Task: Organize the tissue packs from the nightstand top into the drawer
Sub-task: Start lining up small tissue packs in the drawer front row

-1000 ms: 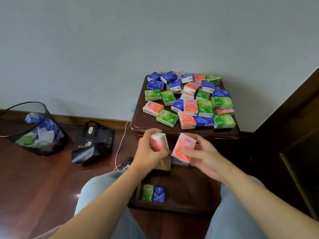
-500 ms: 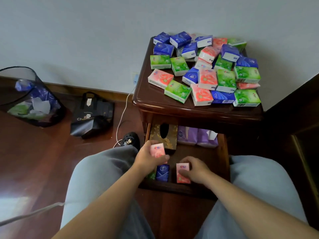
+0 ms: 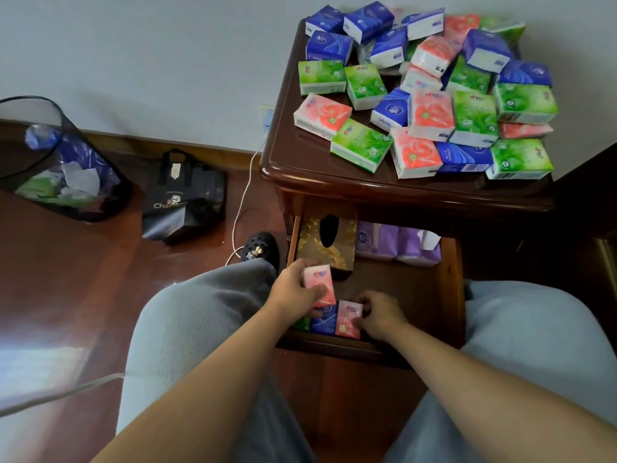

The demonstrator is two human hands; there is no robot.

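Several blue, green and pink tissue packs lie heaped on the dark wooden nightstand top. Below it the drawer stands pulled out. My left hand holds a pink pack above the drawer's front left corner. My right hand grips another pink pack standing upright in the front row, beside a blue pack and a green pack that my left hand partly hides.
At the drawer's back sit a gold tissue box and purple tissue packs. On the floor to the left are a mesh wastebasket, a black bag, a white cable and a black shoe. My knees flank the drawer.
Both hands came down from in front of the nightstand into the drawer. The right hand has set its pink pack upright against the blue pack; the left hand still holds its pack above the row.
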